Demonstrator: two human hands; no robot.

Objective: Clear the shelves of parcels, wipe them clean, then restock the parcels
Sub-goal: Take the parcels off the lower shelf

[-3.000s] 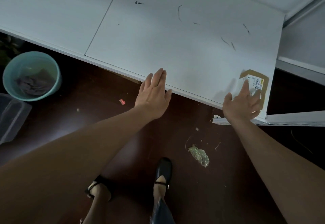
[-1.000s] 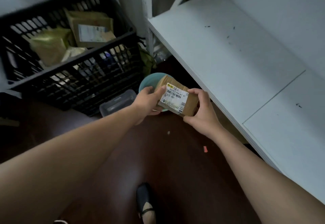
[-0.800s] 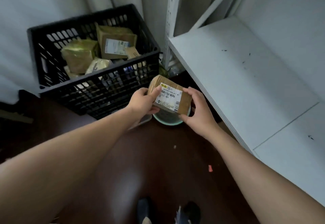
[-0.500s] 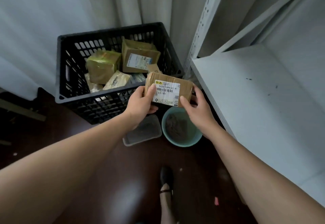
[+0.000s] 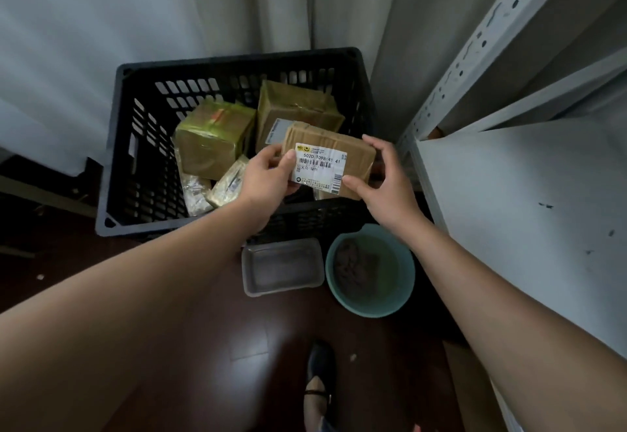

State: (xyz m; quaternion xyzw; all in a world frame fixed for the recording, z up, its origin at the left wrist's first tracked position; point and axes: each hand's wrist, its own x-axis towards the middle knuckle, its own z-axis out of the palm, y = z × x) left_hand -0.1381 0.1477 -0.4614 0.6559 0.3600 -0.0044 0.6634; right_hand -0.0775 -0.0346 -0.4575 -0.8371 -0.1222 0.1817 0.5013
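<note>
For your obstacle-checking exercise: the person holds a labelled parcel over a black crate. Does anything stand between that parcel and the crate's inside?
Nothing visible does. The labelled parcel, held by the left hand and right hand, hangs above the open-topped black crate. Other parcels already lie inside, mainly left and behind.

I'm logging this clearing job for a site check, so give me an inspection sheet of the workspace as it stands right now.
Surface: white shelf bare in view, with a few dark marks.
Job's things: brown labelled parcel held over the black crate, which already holds several taped parcels.
Clutter: teal bucket with a dark cloth inside and a clear plastic tub on the dark floor; small scraps on the floor.
Grippers: left hand and right hand each grip an end of the parcel.
Cables: nothing seen.
Surroundings: pale curtain behind the crate; perforated shelf upright at right.
</note>
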